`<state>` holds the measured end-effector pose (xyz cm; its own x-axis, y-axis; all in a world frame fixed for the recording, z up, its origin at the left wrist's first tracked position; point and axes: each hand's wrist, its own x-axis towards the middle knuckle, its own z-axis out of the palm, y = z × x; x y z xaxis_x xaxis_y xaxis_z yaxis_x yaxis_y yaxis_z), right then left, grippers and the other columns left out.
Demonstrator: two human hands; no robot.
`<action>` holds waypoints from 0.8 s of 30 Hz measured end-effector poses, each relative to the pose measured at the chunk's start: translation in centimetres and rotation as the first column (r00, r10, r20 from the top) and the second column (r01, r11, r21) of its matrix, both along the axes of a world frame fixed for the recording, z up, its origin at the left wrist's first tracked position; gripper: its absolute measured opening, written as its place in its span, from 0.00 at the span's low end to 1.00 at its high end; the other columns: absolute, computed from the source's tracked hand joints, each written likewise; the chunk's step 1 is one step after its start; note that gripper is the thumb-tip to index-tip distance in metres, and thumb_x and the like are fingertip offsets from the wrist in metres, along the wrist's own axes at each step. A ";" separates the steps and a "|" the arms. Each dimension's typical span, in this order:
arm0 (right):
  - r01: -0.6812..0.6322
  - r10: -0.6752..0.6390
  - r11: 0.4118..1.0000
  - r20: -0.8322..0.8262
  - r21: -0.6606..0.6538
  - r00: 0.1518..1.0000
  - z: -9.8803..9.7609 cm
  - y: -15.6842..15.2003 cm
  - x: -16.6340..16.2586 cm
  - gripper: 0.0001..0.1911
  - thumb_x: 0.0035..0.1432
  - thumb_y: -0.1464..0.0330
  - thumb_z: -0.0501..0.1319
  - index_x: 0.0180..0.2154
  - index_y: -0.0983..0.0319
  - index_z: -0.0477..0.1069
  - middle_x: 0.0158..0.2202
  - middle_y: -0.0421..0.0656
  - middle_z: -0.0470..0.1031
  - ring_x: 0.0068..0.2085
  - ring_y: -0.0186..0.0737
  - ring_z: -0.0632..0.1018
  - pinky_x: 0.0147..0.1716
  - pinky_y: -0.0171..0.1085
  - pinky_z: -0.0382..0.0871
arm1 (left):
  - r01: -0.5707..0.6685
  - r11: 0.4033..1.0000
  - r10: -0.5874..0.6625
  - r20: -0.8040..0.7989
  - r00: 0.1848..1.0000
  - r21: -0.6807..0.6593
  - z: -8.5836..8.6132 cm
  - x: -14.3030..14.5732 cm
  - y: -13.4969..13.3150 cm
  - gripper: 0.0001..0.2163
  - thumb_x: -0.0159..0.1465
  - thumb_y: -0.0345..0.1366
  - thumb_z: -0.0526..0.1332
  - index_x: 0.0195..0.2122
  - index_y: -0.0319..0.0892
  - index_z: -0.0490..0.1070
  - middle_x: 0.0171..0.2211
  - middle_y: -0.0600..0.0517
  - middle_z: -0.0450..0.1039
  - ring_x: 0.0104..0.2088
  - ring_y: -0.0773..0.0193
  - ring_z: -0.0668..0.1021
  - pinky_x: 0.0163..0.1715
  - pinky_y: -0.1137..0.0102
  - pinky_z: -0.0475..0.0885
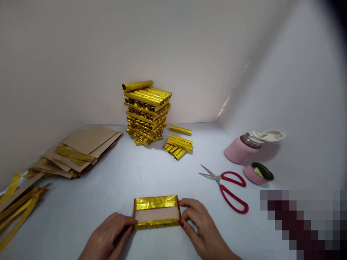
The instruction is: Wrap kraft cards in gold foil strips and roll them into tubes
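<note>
A sheet of gold foil paper (157,215) lies in front of me on the white table. Its long edges are folded inward, and a strip of plain brown backing shows between them. My left hand (111,231) pinches the lower left corner, thumb and fingers together. At the right short end, my right hand (199,220) grips the paper between fingers and thumb, with the index finger near the upper corner and the thumb at the lower one.
A tall stack of gold paper tubes (148,115) stands behind, beside a smaller pile (180,142). Brown-backed foil sheets (89,141) and cut strips (21,213) lie left. Right are open red-handled scissors (218,178), a pink bottle (240,150) and a pink cup (252,175).
</note>
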<state>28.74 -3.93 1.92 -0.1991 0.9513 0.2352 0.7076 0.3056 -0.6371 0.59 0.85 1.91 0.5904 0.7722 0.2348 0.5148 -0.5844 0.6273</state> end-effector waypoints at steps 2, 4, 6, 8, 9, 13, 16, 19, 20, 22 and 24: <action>0.005 -0.005 1.000 0.009 -0.007 1.000 0.1 0.0 -0.2 0.08 0.57 0.76 0.53 0.33 0.58 0.64 0.45 0.47 0.69 0.48 0.43 0.72 0.45 0.42 0.70 | -0.020 1.000 0.020 -0.012 1.000 -0.012 0.0 0.2 0.0 0.05 0.68 0.33 0.52 0.42 0.47 0.65 0.33 0.55 0.73 0.32 0.65 0.78 0.30 0.76 0.74; 0.011 -0.011 1.000 0.016 -0.008 1.000 0.2 0.1 -0.4 0.08 0.57 0.77 0.52 0.33 0.58 0.63 0.45 0.47 0.68 0.47 0.44 0.72 0.44 0.43 0.69 | -0.040 0.999 0.039 -0.033 0.999 -0.022 0.0 0.5 -0.1 0.05 0.67 0.33 0.52 0.41 0.47 0.65 0.32 0.55 0.73 0.31 0.65 0.77 0.30 0.75 0.74; 0.022 -0.022 1.000 0.023 -0.002 0.999 0.2 0.2 -0.5 0.08 0.56 0.77 0.52 0.32 0.59 0.63 0.45 0.48 0.68 0.46 0.45 0.71 0.43 0.44 0.69 | -0.058 0.998 0.057 -0.055 0.997 -0.024 -0.1 0.8 -0.2 0.05 0.67 0.32 0.51 0.39 0.47 0.65 0.31 0.55 0.72 0.30 0.64 0.77 0.29 0.74 0.73; 0.037 -0.037 0.999 0.029 0.007 0.999 0.1 0.3 -0.7 0.08 0.56 0.77 0.51 0.32 0.59 0.62 0.44 0.48 0.67 0.46 0.45 0.71 0.42 0.45 0.68 | -0.076 0.997 0.075 -0.072 0.995 -0.017 -0.2 1.0 -0.2 0.05 0.67 0.32 0.50 0.37 0.46 0.65 0.30 0.54 0.71 0.30 0.64 0.76 0.28 0.73 0.73; 0.045 -0.046 0.999 0.030 0.011 0.999 0.1 0.3 -0.7 0.08 0.56 0.78 0.51 0.32 0.59 0.62 0.44 0.48 0.67 0.45 0.45 0.71 0.42 0.46 0.68 | -0.083 0.997 0.082 -0.080 0.993 -0.011 -0.3 1.2 -0.2 0.06 0.67 0.32 0.50 0.37 0.46 0.65 0.30 0.54 0.71 0.30 0.63 0.76 0.28 0.73 0.73; 0.075 -0.075 0.997 0.018 0.018 0.997 -0.2 0.4 -1.0 0.09 0.55 0.79 0.51 0.31 0.59 0.61 0.43 0.47 0.67 0.44 0.45 0.71 0.40 0.46 0.67 | -0.111 0.993 0.113 -0.086 0.990 0.026 -0.1 1.7 -0.1 0.06 0.65 0.32 0.50 0.36 0.45 0.65 0.29 0.53 0.70 0.29 0.62 0.75 0.27 0.71 0.72; 0.090 -0.090 0.996 0.013 0.011 0.996 -0.2 0.5 -1.2 0.09 0.54 0.80 0.51 0.30 0.59 0.60 0.42 0.46 0.67 0.42 0.45 0.71 0.39 0.45 0.66 | -0.124 0.992 0.126 -0.108 0.986 0.027 0.2 1.9 -0.2 0.06 0.65 0.31 0.50 0.34 0.45 0.65 0.29 0.52 0.70 0.29 0.61 0.75 0.28 0.69 0.72; 0.090 -0.090 0.996 0.011 0.015 0.996 -0.1 0.6 -1.3 0.10 0.53 0.80 0.51 0.29 0.59 0.60 0.41 0.45 0.67 0.42 0.44 0.71 0.39 0.45 0.66 | -0.105 0.994 0.107 -0.124 0.987 0.025 0.0 1.8 -0.4 0.07 0.66 0.31 0.49 0.38 0.44 0.66 0.33 0.50 0.71 0.33 0.60 0.76 0.31 0.69 0.73; 0.089 -0.089 0.996 0.008 0.018 0.996 0.0 0.7 -1.3 0.10 0.52 0.80 0.51 0.29 0.59 0.60 0.41 0.45 0.68 0.41 0.44 0.71 0.39 0.45 0.65 | -0.083 0.995 0.089 -0.120 0.989 0.051 -0.2 1.7 -0.4 0.09 0.66 0.30 0.49 0.42 0.44 0.67 0.36 0.49 0.71 0.35 0.59 0.76 0.33 0.68 0.73; 0.089 -0.089 0.996 -0.002 0.025 0.996 0.0 0.7 -1.3 0.10 0.52 0.80 0.51 0.29 0.59 0.59 0.40 0.44 0.68 0.41 0.44 0.71 0.39 0.45 0.65 | -0.011 0.987 0.034 -0.134 0.990 0.163 -0.8 1.5 -0.4 0.15 0.66 0.29 0.48 0.52 0.46 0.65 0.44 0.45 0.71 0.42 0.57 0.75 0.37 0.65 0.73; 0.091 -0.091 0.995 -0.010 0.036 0.996 0.0 0.7 -1.3 0.10 0.52 0.80 0.52 0.29 0.59 0.59 0.39 0.43 0.68 0.41 0.44 0.72 0.39 0.44 0.66 | 0.094 0.949 -0.033 -0.201 0.979 0.301 -1.3 1.2 -0.3 0.19 0.66 0.29 0.49 0.57 0.50 0.63 0.52 0.45 0.69 0.46 0.53 0.74 0.39 0.63 0.73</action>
